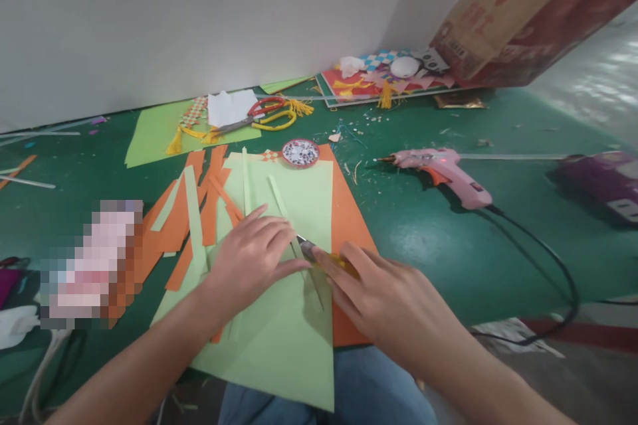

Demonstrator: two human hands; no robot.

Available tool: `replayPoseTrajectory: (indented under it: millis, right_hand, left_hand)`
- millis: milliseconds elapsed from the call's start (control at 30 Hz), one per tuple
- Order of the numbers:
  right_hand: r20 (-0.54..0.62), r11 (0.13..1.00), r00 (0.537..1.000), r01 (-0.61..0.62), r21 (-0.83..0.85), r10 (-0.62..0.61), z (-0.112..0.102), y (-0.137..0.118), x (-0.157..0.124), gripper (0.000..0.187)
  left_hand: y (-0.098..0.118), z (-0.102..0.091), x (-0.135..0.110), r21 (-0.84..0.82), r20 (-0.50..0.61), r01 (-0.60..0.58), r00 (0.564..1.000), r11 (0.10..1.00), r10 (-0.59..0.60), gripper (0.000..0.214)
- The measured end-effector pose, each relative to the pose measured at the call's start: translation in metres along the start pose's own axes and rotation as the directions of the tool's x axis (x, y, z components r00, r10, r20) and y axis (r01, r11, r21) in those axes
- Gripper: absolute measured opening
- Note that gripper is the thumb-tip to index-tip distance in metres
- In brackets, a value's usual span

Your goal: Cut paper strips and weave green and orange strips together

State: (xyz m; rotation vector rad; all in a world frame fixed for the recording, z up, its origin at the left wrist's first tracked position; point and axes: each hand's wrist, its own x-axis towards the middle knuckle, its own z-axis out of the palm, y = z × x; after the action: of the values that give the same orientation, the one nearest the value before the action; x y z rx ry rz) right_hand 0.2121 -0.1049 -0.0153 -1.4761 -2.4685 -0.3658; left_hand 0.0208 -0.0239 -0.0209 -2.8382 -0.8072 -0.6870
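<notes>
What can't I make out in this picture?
All in the head view:
Yellow cutter: handle mostly hidden by the right grip.
Pale green paper: partly covered by the left grip.
Pixelated item: identity blurred out.
Purple object: cut off by the right edge.
Tiny pieces: too small to count.

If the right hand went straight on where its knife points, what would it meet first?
Most likely the left hand, just beyond the tip of the knife; this view leaves the depth unclear.

My green table [413,279] stretches out before me. Directly on it lie a pink glue gun [436,163] to my right, an orange sheet [349,222] before me, and orange strips [152,254] to my left.
</notes>
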Motion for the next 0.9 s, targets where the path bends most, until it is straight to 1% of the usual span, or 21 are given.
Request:
replayPoseTrajectory:
  millis: [67,100,233,333,400,600,767,900]
  right_hand:
    - [0.011,1.0,1.0,-0.004,0.006,0.004,-0.001,-0.002,-0.002,0.035]
    - [0.013,1.0,1.0,-0.008,0.008,0.007,-0.002,-0.002,-0.002,0.035]
    - [0.003,1.0,1.0,-0.017,0.01,0.017,-0.001,-0.003,-0.004,0.035]
    - [0.012,1.0,1.0,-0.025,0.008,0.024,-0.001,-0.003,-0.004,0.034]
    - [0.021,1.0,0.999,-0.028,0.002,0.028,-0.001,-0.003,-0.003,0.034]
    - [0.023,0.999,0.998,-0.05,-0.011,0.05,0.004,0.0,0.005,0.034]
    - [0.065,0.998,0.996,-0.061,-0.017,0.062,0.008,0.003,0.014,0.034]
    - [0.063,0.999,0.997,-0.049,-0.023,0.05,0.009,0.005,0.016,0.034]
  left_hand:
    - [-0.001,0.001,-0.001,-0.009,0.036,0.009,0.999,1.0,-0.009,0.035]
    - [-0.001,0.002,-0.001,-0.011,0.042,0.024,0.999,1.0,-0.023,0.038]
    - [-0.004,0.007,-0.004,-0.001,0.018,0.127,0.992,0.992,-0.127,0.061]
    - [-0.004,0.008,-0.006,0.005,0.047,0.172,0.984,0.985,-0.172,0.068]
    - [-0.004,0.008,-0.006,0.01,0.057,0.169,0.984,0.986,-0.17,0.068]
    - [-0.004,0.006,-0.004,0.018,0.039,0.132,0.99,0.991,-0.133,0.068]
    - [-0.004,0.006,-0.004,-0.004,0.038,0.153,0.988,0.988,-0.153,0.065]
    - [-0.005,0.008,-0.005,-0.012,0.031,0.158,0.987,0.987,-0.158,0.066]
